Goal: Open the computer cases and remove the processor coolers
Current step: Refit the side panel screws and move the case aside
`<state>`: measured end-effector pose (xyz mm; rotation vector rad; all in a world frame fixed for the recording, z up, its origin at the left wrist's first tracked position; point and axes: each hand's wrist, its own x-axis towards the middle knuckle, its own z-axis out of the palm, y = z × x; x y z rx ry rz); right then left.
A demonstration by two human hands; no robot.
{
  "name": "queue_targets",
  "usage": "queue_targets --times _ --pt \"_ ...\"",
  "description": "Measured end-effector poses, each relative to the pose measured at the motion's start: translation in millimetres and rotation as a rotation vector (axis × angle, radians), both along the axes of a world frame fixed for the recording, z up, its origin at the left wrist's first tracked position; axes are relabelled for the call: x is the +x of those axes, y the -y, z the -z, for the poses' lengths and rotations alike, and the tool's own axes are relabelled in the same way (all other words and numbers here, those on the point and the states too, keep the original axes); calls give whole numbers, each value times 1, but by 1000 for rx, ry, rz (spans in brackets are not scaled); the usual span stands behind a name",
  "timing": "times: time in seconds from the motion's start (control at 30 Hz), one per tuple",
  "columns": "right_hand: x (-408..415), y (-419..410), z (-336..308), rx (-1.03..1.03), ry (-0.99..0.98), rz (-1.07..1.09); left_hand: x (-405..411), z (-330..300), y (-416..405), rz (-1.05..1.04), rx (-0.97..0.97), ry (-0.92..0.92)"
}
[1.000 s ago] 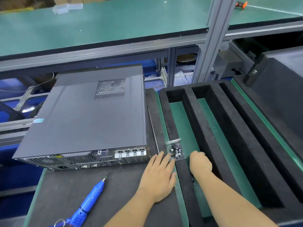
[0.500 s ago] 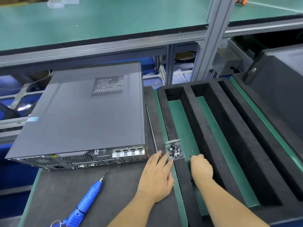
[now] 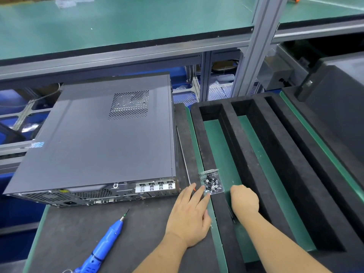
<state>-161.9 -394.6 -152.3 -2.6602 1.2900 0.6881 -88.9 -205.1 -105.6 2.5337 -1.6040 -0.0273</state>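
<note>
Closed computer case [image 3: 102, 138] on the table [image 3: 65, 233], hands beside it.
Left hand [image 3: 189, 215] flat, fingers spread, by the screw bag [image 3: 211, 182] at 5 o'clock of the case; right hand [image 3: 244, 200] curled, grip unclear.

Single head view, close, looking forward-down over workbench [image 3: 82, 229].

A: What lies under my left hand [image 3: 189, 217]?

B: A matt, faintly grainy dark mat [image 3: 78, 233]. At ten o'clock, the computer case [image 3: 102, 138] is smooth satin-grey sheet metal with a perforated vent.

A: And at my right hand [image 3: 244, 200]?

B: Coarse black foam tray [image 3: 218, 213] over smooth green liner. At twelve o'clock, a glossy clear plastic bag of screws [image 3: 211, 182]. At seven, a shiny blue plastic screwdriver [image 3: 104, 243].
</note>
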Motion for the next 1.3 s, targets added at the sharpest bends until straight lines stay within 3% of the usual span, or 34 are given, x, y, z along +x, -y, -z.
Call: queue_targets --times 0.23,0.63,0.7,0.83,0.93,1.1,1.3 --pt "8 7 5 128 401 325 -1 0 1 6 -3 -1" --pt "19 11 10 122 233 167 2 4 2 12 -18 -31" --pt "14 11 7 172 341 249 2 4 2 14 -26 -27" --pt "1 9 -26 253 793 477 2 3 0 12 -34 -30" --pt "0 3 -64 350 994 520 1 -1 1 8 -17 -35" --pt "17 -16 -87 390 928 303 -1 -5 -1 -9 5 -53" --pt "14 -17 -65 270 829 323 1 0 -1 -5 -26 -52"
